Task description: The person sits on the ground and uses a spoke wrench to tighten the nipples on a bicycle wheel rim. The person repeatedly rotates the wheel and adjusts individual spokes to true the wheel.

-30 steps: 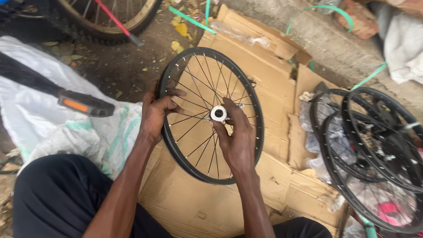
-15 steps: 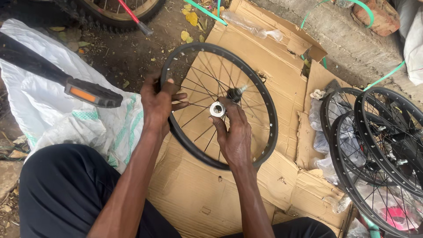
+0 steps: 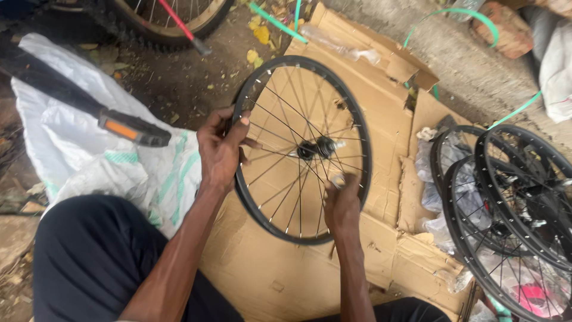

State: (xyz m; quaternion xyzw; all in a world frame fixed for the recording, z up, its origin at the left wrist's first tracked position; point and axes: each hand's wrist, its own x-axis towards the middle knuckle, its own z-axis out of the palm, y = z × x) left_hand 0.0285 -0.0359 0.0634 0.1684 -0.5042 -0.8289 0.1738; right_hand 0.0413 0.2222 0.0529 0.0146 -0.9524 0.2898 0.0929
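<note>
Flattened cardboard (image 3: 381,113) covers bare dirt ground; a white woven sack (image 3: 89,155) lies to the left, and a stack of black spoked wheels (image 3: 506,203) to the right, well apart from the work. Spoked bicycle wheel (image 3: 301,149), black rim, no tyre, stands tilted on the cardboard just ahead of the person's knees. Left hand (image 3: 221,149) wraps the rim on its left side, fingers curled over the edge, thumb inside among the spokes. Right hand (image 3: 341,203) sits low inside the wheel, fingers pinched narrow around a small pale part (image 3: 338,179) near the spokes below the hub (image 3: 316,147) (exact kind too small to tell). Judgement on handling: rim looks rigid and light enough for one-hand support; thin spokes would flex and are poor grips, so hold belongs on the rim or on the hub axle. Bare metal rim may slide on cardboard if tipped. A pedal (image 3: 134,130) with orange reflector on its crank juts in from upper left, not touching anything in use.
</note>
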